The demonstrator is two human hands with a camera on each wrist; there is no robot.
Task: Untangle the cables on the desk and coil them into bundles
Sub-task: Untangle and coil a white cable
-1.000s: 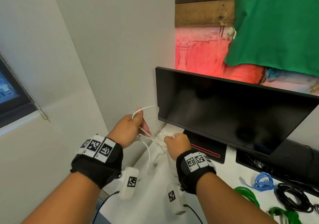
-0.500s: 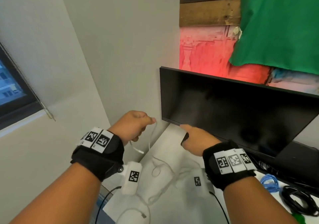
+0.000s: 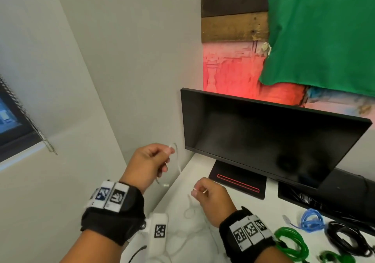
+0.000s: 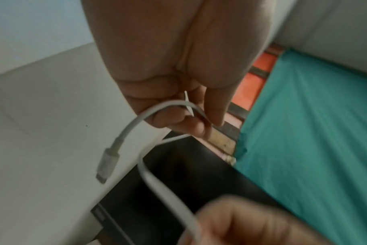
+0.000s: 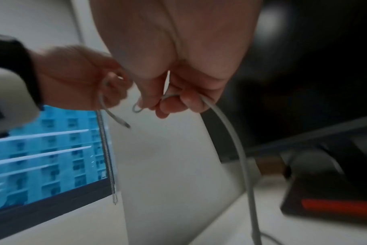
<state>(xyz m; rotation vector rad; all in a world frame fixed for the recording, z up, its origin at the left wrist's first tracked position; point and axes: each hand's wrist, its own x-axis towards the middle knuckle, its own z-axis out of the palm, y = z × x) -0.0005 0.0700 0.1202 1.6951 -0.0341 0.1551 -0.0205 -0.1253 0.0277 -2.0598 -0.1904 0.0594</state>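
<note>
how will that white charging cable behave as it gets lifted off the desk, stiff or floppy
Probably floppy: the white charging cable sags in a loose arc between the left hand and right hand. Likely light, since each hand holds it with just a fingertip pinch. Its slack lies in loops on the desk, so it may snag or kink when pulled.

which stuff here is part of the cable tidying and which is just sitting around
In the job: white cable, held by left hand and right hand; green cable, blue cable, black cable.

Just lying about: monitor, green cloth, window.
</note>
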